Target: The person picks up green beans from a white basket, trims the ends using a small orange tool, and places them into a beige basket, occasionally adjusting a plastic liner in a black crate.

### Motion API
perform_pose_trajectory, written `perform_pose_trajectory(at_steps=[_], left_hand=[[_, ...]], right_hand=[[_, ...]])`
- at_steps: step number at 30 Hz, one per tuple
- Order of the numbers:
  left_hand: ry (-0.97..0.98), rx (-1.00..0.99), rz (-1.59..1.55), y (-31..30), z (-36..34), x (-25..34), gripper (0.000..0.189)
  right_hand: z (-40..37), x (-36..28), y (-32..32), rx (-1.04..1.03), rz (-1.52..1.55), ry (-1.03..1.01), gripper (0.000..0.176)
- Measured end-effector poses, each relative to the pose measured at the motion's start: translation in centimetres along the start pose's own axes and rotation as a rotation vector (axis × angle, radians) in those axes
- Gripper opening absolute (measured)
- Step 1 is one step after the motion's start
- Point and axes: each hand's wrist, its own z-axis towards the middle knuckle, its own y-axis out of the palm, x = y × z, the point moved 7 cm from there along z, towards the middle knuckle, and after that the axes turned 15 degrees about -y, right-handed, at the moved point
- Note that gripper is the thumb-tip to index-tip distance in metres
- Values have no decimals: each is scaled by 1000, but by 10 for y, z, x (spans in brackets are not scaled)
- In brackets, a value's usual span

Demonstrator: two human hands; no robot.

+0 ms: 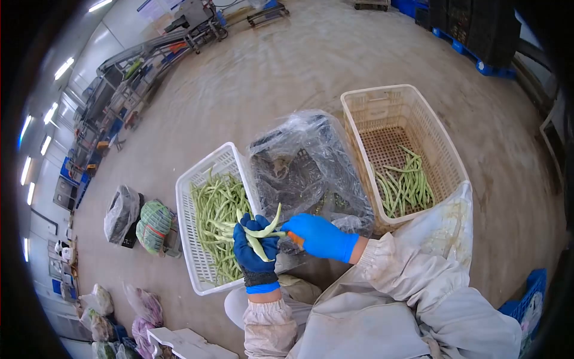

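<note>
Left of the left hand (pixel 257 239): white crate (pixel 186 239), loose beans (pixel 218 203).
Left hand: closed around held beans (pixel 257 245).
Right hand (pixel 321 236): closed on orange handle (pixel 295 239).
Beyond right hand: tan crate (pixel 379 110), fewer beans (pixel 409 185).

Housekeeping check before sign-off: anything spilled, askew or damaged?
Nothing plainly spilled or broken. Odd bits: the clear plastic bunches crumpled over the dark crate; the apron by the beige crate has yellowish stains; the left hand is gloved dark blue, the right hand brighter blue.
</note>
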Motion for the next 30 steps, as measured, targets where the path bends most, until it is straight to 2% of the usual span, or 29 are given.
perform_pose_trajectory(at_steps=[1,2,3,4,5,6,8,9,10,11,12,13,14,15,16,17,18,20,21,23,24,26,27,29,30], left_hand=[[-82,-6,-106,2,-1,-4,29],[-81,-3,-108,0,-1,-5,29],[-74,-8,-35,-1,-1,-6,28],[-64,-10,37,1,-2,-6,26],[-72,29,-70,-3,-3,-6,23],[-66,37,-71,-7,-4,-4,23],[-148,36,-70,-13,-2,-4,19],[198,39,558,7,-15,15,28],[200,37,562,6,-13,17,28],[-77,-113,-44,-1,-4,5,32],[-353,-254,-652,7,-1,-8,35],[-357,-256,-647,10,-1,-7,35],[-342,-237,-656,18,-7,-3,27],[-330,-218,-665,27,-12,1,19],[-319,-201,-673,31,-15,1,11],[-350,-252,-759,33,-14,1,9],[-356,-253,-755,26,-9,-6,9],[119,-28,273,1,-5,7,47],[121,-26,274,9,-9,12,47],[453,31,944,53,-34,32,37],[453,34,943,55,-36,29,37],[318,95,642,45,-35,23,25],[191,-19,373,25,-23,12,26],[201,3,380,20,-16,8,27],[212,26,388,22,-16,10,28]], right_hand=[[2,-1,1,-98,-158,-35,21],[3,-2,2,-196,-315,-72,18],[1,4,0,-200,-314,-73,18],[-4,15,-24,151,-201,-34,18],[-16,30,-46,497,-80,6,19],[-18,39,-52,489,-73,3,19],[-24,54,-66,508,-253,75,27],[-22,49,-68,509,-251,74,27],[-18,29,-65,399,-557,-39,30],[-14,11,-59,281,-859,-151,33],[-14,4,-54,289,-859,-149,33],[-12,2,-40,264,-430,-158,34],[-9,-2,-25,234,1,-161,35],[-5,-17,-25,242,4,-155,35],[0,-35,-20,156,35,-163,35],[3,-45,-13,69,66,-171,34],[4,-46,-11,76,65,-168,34],[6,-49,-7,36,-86,-187,33],[5,-48,-5,35,-83,-189,33],[5,-47,-7,89,-170,-232,33],[5,-48,-6,87,-169,-233,33],[4,-47,-10,133,-193,-192,28],[4,-48,-11,132,-195,-191,28],[4,-45,-7,7,-299,-159,17],[3,-44,-6,5,-300,-159,17]])
